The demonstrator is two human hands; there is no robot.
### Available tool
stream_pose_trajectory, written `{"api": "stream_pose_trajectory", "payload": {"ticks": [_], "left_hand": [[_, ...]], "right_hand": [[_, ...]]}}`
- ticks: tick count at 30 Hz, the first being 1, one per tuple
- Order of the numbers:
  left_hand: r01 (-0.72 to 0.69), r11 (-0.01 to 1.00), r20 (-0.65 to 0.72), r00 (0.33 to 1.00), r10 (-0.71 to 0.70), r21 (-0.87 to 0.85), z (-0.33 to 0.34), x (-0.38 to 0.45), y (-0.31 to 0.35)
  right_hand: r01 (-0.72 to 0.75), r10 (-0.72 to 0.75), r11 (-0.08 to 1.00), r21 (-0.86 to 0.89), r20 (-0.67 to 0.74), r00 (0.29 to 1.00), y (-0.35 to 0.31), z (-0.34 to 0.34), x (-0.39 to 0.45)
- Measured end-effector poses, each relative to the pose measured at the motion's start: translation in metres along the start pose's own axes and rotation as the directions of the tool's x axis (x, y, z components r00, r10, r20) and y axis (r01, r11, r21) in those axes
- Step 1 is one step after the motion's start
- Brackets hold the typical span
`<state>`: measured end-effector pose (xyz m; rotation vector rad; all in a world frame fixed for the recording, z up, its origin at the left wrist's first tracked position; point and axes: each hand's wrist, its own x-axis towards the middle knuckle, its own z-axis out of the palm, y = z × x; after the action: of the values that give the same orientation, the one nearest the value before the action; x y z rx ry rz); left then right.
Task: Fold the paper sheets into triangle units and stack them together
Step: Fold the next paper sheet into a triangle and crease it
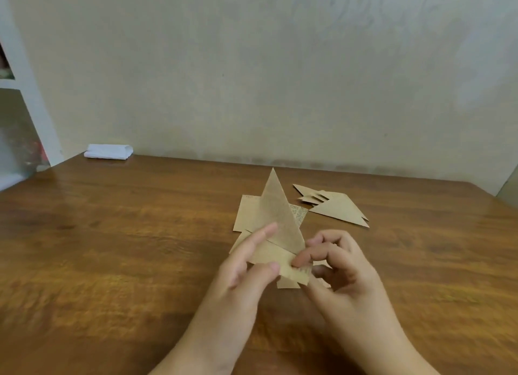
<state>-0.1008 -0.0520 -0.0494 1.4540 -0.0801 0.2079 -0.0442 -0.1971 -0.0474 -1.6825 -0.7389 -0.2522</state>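
A tan, partly folded paper piece (pixel 276 215) stands upright above the wooden table (pixel 112 248), its point up. My left hand (pixel 246 265) holds its lower left part between thumb and fingers. My right hand (pixel 336 262) pinches the lower right flap with curled fingers. Flat tan sheets (pixel 248 212) with printed text lie on the table behind the held piece. Several finished triangle units (pixel 335 206) lie stacked and overlapping to the right rear.
A folded white cloth (pixel 109 151) lies at the table's far left edge against the wall. A white shelf unit (pixel 25 94) stands at the left. The wall runs along the table's far edge.
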Motion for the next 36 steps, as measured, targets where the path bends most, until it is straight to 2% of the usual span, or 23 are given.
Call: {"api": "stream_pose_trajectory", "payload": {"ticks": [2,6,8,12,18,22,27,31,36], "left_hand": [[-0.01,0.994,-0.057,0.998,0.003,-0.112,-0.001,0.001,0.0],[0.008,0.957,-0.091,0.995,-0.036,-0.29,-0.001,0.004,0.001],[0.018,0.94,-0.102,0.993,-0.056,-0.341,-0.003,0.004,0.001],[0.021,0.922,-0.088,0.994,-0.06,-0.387,-0.003,0.004,0.003],[0.057,0.868,-0.024,0.997,-0.079,-0.493,0.0,0.003,0.006],[0.05,0.89,-0.012,0.998,-0.062,-0.453,0.005,-0.001,0.007],[-0.031,0.937,-0.093,0.996,-0.002,-0.348,0.014,0.0,0.007],[-0.061,0.942,-0.156,0.988,0.01,-0.33,0.015,0.002,0.004],[-0.067,0.938,-0.153,0.988,0.015,-0.339,0.014,0.003,0.001]], "right_hand": [[-0.032,0.032,0.999,-0.009,0.052,0.998,0.001,-0.002,-0.002],[-0.12,0.089,0.977,0.176,0.178,0.98,-0.004,-0.012,0.0],[-0.121,0.084,0.979,0.164,0.212,0.974,-0.007,-0.016,0.0],[-0.1,0.077,0.99,0.096,0.218,0.973,-0.011,-0.019,0.0],[-0.122,0.098,0.987,0.104,0.213,0.972,-0.015,-0.019,0.001],[-0.179,0.154,0.962,0.208,0.128,0.98,-0.017,-0.016,0.002],[-0.208,0.213,0.922,0.326,0.019,0.977,-0.018,-0.007,-0.001],[-0.181,0.198,0.941,0.285,-0.031,0.98,-0.019,-0.001,-0.002],[-0.161,0.182,0.951,0.264,-0.055,0.982,-0.019,0.001,-0.003]]}}
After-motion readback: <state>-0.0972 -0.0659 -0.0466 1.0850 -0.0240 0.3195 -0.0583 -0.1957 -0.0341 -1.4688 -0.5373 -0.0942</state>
